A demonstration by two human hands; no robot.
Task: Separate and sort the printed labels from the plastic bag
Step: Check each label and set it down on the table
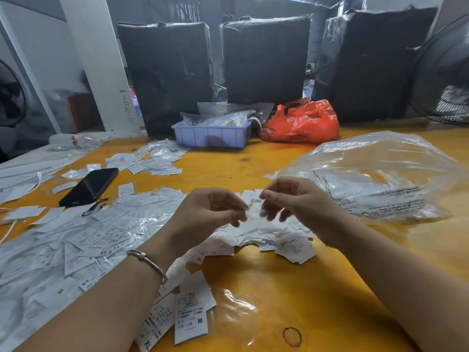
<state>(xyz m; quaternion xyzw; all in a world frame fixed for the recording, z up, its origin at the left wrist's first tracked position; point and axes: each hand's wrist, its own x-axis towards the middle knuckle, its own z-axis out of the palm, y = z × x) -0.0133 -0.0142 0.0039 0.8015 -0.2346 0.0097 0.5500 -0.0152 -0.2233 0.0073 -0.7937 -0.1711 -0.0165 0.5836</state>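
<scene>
A heap of small white printed labels (269,237) lies on the yellow table (317,288) in front of me. Both hands hover just above it. My left hand (203,214) and my right hand (291,201) face each other, fingers curled, and pinch a small white label (254,207) between their fingertips; motion blur hides the exact grip. A large crumpled clear plastic bag (375,176) lies to the right of my right hand. More labels marked XS, S, M and XL (83,240) spread over clear film on the left, and a few (187,313) lie under my left forearm.
A black phone (88,186) lies left of centre. At the back stand a lilac tray (212,135) with bagged items, a red plastic bag (302,123) and three black-wrapped bundles (266,59). A fan (446,72) is at far right. A rubber band (292,337) lies near me.
</scene>
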